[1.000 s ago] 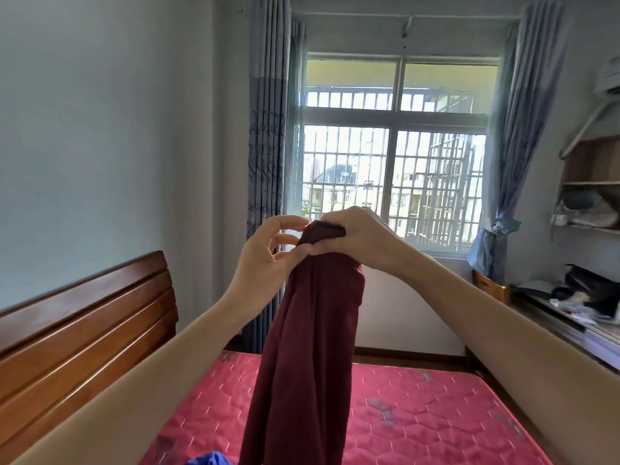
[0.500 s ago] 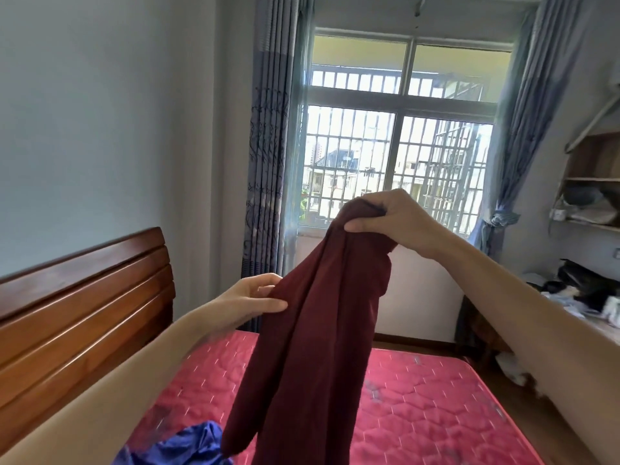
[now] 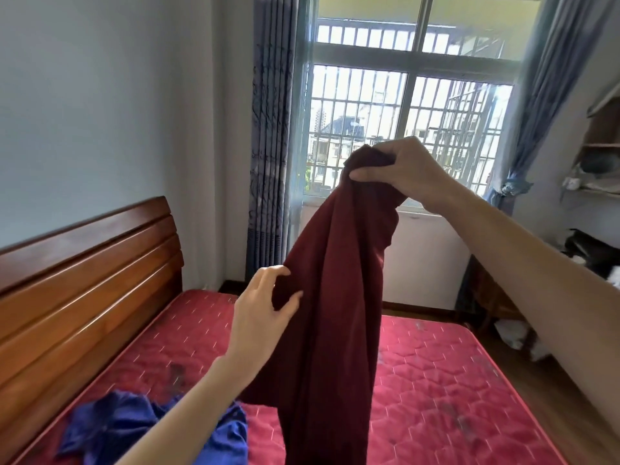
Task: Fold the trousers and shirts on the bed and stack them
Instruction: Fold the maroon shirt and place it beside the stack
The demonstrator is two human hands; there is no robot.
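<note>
Two hands work here: right hand [image 3: 399,169] fingers are closed on the top of the maroon garment [image 3: 335,297], hanging above the bed [image 3: 436,380]. Left hand [image 3: 261,317] fingers, half-open, touch its edge; better to pinch there and spread it flat.

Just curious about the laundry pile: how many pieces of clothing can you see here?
2. A dark red garment hangs from the right hand above the bed; a crumpled blue garment lies on the mattress near the headboard. Others may sit out of view.
</note>
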